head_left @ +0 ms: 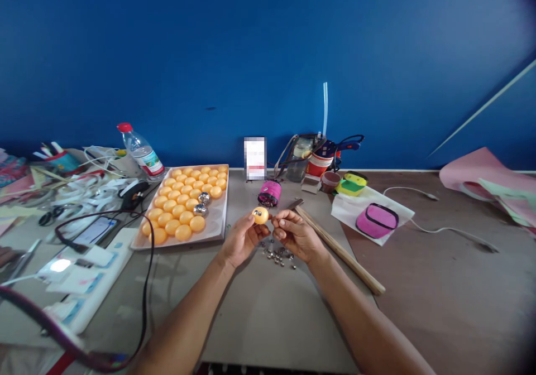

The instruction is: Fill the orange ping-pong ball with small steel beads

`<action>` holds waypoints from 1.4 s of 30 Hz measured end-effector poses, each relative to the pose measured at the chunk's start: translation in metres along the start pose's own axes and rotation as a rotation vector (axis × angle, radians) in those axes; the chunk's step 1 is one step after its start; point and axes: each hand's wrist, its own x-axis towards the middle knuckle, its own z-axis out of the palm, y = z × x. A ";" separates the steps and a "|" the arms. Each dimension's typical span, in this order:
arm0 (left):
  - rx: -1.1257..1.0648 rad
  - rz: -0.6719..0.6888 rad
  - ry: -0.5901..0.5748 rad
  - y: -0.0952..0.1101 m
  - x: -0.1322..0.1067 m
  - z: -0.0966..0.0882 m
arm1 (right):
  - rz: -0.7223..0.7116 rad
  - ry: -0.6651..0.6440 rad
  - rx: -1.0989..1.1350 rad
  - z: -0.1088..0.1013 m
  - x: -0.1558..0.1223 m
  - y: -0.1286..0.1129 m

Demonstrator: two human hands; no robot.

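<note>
My left hand [244,238] grips an orange ping-pong ball [260,215] that carries a pair of small, shiny silver pieces on its near face. Close beside it on the right, my right hand [295,232] is closed in a pinch, and whatever sits between its fingertips is too small to make out. Below both hands, several small silver pieces [277,256] lie scattered on the grey table. Just beyond the ball stands a small magenta pouch [269,192]. At the left, a white tray [218,219] holds rows of orange balls [172,227] and two silver-covered balls [200,210].
Right of my hands lies a hammer [343,252] with a wooden handle. Pink and yellow fabric pieces [377,220] rest on paper farther right. A bottle [144,154], a power strip [104,280] and a looping dark cable [148,269] occupy the left side.
</note>
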 end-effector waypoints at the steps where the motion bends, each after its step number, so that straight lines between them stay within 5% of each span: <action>1: 0.008 0.004 -0.008 0.000 0.000 0.000 | -0.001 0.000 0.003 0.000 0.000 0.000; 26: 0.312 0.232 0.071 -0.011 0.003 -0.001 | -0.015 0.013 -0.038 0.005 0.000 0.005; 42: 0.362 0.240 0.041 -0.014 0.003 -0.005 | -0.010 0.013 -0.047 0.007 0.000 0.005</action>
